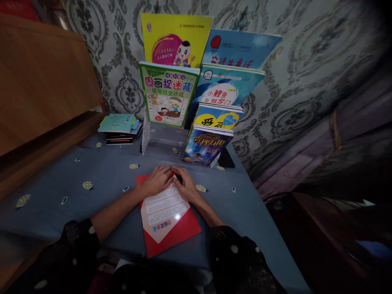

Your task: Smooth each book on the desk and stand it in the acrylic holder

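A red book (171, 228) lies flat on the blue table (92, 192) in front of me, its white panel with text facing up. My left hand (157, 179) rests on its far left corner, fingers curled over the edge. My right hand (185, 183) lies on the far right corner, fingers bent and touching the left hand's fingertips. Both grip the book's top edge.
A clear tiered stand (159, 141) behind the book holds several children's books, among them a green one (167, 94) and a dark blue one (206, 145). A small stack of books (121, 128) sits at the back left. A wooden headboard (39, 77) rises on the left.
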The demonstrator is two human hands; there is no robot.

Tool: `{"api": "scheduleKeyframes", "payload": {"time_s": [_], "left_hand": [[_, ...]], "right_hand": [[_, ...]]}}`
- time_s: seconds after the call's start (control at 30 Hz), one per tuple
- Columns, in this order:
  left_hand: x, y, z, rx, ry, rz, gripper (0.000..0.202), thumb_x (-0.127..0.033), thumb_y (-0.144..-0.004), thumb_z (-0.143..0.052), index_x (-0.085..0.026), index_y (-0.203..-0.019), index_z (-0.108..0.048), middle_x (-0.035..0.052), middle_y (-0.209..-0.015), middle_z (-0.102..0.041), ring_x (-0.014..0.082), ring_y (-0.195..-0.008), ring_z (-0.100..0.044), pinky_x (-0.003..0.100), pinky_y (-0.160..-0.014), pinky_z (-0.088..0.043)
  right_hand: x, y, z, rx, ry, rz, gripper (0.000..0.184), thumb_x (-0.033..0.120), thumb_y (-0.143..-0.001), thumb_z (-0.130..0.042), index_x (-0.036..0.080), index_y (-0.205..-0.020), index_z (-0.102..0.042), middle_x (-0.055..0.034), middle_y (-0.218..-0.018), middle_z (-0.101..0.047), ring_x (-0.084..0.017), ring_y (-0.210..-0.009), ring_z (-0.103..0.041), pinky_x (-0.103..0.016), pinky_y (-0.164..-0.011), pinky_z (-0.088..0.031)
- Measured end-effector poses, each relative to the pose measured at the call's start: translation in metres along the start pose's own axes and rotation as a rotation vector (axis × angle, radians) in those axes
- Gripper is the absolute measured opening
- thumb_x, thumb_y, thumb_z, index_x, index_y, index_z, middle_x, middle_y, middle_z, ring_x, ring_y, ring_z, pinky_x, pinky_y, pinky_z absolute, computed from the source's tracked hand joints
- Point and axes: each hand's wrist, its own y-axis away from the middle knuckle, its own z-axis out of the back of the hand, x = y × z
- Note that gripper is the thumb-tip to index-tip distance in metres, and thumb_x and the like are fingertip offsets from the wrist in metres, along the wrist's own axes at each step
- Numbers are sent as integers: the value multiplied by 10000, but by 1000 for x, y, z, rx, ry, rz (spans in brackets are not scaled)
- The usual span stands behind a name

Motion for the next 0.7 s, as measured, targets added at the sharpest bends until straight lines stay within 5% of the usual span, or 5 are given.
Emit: {"api": "scheduleKeyframes", "payload": {"time_s": [0.23,0.5,0.7], "left_hand": [[4,1,-5,-27,37,6,325,-296,-1004,-411,-154,-1239,-584,128,-1331,-595,257,-1223,-549,410,-1022,-429],[8,1,-12,38,51,36,431,-326,-1018,-342,-150,-1370,-518,126,-1454,-518,251,-1375,-436,444,-1115,-350],[-1,3,-3,63,50,-12,428,-311,-1021,-340,-126,-1349,-542,134,-1448,-524,235,-1387,-431,400,-1136,-333]], "right_hand": [[5,20,12,92,25,-42,436,274,-890,-533,222,-1320,-576,-121,-1330,-563,-254,-1267,-518,-454,-1086,-409],[22,93,51,418,183,-96,903,655,-720,-727,274,-1479,-418,-147,-1588,-294,-371,-1451,-282,-565,-1163,-277],[17,114,49,354,216,-98,949,677,-728,-704,252,-1508,-369,-165,-1591,-283,-365,-1447,-299,-544,-1154,-310]]}}
